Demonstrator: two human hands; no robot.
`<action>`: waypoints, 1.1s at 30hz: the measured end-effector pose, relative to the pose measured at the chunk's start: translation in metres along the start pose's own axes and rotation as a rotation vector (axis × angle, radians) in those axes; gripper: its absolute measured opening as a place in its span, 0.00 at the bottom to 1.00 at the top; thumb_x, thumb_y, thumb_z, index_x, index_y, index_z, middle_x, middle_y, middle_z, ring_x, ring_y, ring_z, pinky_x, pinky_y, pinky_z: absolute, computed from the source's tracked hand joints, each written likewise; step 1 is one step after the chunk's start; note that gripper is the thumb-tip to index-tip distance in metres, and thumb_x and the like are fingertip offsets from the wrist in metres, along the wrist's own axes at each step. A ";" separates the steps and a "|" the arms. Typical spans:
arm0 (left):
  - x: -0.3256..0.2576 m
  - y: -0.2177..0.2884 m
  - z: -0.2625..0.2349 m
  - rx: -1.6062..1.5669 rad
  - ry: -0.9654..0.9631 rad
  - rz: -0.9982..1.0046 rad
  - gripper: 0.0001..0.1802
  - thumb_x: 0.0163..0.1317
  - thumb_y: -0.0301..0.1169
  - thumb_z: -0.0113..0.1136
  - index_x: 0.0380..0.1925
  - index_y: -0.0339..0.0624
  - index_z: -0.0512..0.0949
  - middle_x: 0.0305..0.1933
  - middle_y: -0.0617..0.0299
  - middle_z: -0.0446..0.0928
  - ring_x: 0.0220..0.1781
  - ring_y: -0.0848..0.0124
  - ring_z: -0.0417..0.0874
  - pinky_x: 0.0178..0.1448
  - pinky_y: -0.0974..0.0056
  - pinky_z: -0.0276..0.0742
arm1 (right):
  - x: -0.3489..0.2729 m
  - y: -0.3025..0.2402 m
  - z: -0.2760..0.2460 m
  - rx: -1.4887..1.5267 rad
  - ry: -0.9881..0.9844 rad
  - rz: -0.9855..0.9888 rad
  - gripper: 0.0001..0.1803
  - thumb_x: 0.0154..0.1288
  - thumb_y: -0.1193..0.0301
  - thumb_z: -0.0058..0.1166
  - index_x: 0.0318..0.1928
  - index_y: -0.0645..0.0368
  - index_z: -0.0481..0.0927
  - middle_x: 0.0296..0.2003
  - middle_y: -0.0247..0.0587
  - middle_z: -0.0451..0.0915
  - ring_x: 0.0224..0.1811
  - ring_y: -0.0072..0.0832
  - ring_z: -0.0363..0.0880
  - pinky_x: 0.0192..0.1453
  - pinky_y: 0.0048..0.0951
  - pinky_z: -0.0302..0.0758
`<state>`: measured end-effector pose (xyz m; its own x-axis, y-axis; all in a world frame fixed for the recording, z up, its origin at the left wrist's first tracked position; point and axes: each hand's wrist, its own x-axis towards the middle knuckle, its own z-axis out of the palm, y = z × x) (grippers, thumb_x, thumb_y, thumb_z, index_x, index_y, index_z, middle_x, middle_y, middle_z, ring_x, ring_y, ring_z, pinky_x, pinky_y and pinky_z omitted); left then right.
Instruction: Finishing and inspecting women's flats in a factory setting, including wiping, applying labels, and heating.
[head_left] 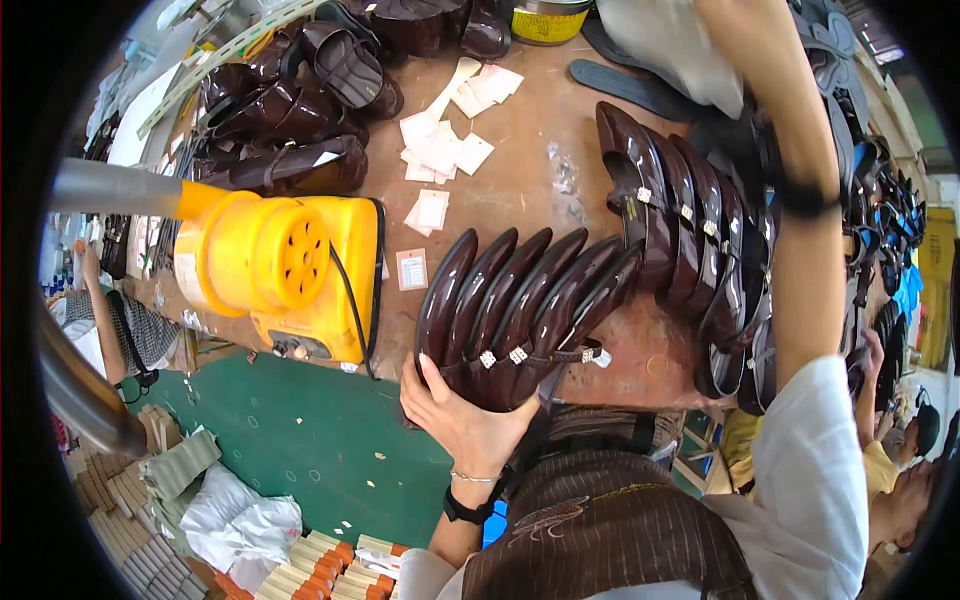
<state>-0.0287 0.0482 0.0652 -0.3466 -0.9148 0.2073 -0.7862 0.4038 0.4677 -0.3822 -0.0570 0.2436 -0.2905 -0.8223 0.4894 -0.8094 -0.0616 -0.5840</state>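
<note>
My left hand [465,425] wraps round the near end of a row of glossy dark brown shoes [515,300], its fingers against the leftmost one. The row stands on the table near its front edge; small sparkling buckles show on the straps. My right arm stretches to the far right, and my right hand [765,75] is at the top edge, blurred and partly cut off. It holds a whitish cloth [670,45], also blurred. Beneath that arm runs a second row of brown shoes [680,215] with buckles.
A yellow machine with a round vented head [265,255] stands left. Paper tags [435,150] lie mid-table [530,100]. More shoes [280,120] are piled at the back left, near a yellow tin [550,22]. A dark insole [635,90] lies behind. Other people are at both sides.
</note>
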 end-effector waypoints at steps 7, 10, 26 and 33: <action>-0.008 -0.008 -0.004 0.047 0.031 0.090 0.73 0.29 0.50 0.81 0.71 0.32 0.46 0.66 0.33 0.57 0.66 0.38 0.60 0.69 0.39 0.53 | -0.246 -0.031 0.108 -0.337 0.040 0.232 0.26 0.49 0.85 0.46 0.50 0.53 0.80 0.38 0.48 0.76 0.43 0.49 0.76 0.46 0.47 0.74; -0.014 -0.029 0.014 0.065 0.071 0.129 0.74 0.31 0.53 0.80 0.72 0.31 0.44 0.67 0.32 0.57 0.66 0.38 0.59 0.70 0.38 0.50 | -0.271 -0.093 0.148 -0.170 -0.086 0.053 0.17 0.54 0.74 0.52 0.46 0.53 0.80 0.35 0.47 0.75 0.42 0.47 0.78 0.44 0.44 0.77; -0.021 -0.028 0.009 -0.022 0.143 0.083 0.76 0.33 0.54 0.78 0.75 0.46 0.34 0.70 0.36 0.54 0.67 0.38 0.59 0.68 0.35 0.53 | -0.216 -0.073 0.154 -0.380 -0.133 0.049 0.14 0.50 0.78 0.54 0.39 0.51 0.82 0.31 0.44 0.77 0.27 0.41 0.79 0.31 0.40 0.78; -0.019 -0.031 0.010 -0.062 0.156 0.088 0.75 0.33 0.54 0.77 0.75 0.48 0.37 0.69 0.35 0.55 0.66 0.37 0.60 0.67 0.34 0.54 | -0.233 -0.094 0.153 -0.355 -0.197 -0.048 0.28 0.59 0.75 0.54 0.61 0.59 0.69 0.51 0.57 0.72 0.53 0.52 0.71 0.57 0.52 0.68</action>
<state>-0.0029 0.0536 0.0383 -0.3251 -0.8669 0.3777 -0.7220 0.4855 0.4929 -0.1601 0.0542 0.0857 -0.1727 -0.9182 0.3566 -0.9556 0.0685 -0.2865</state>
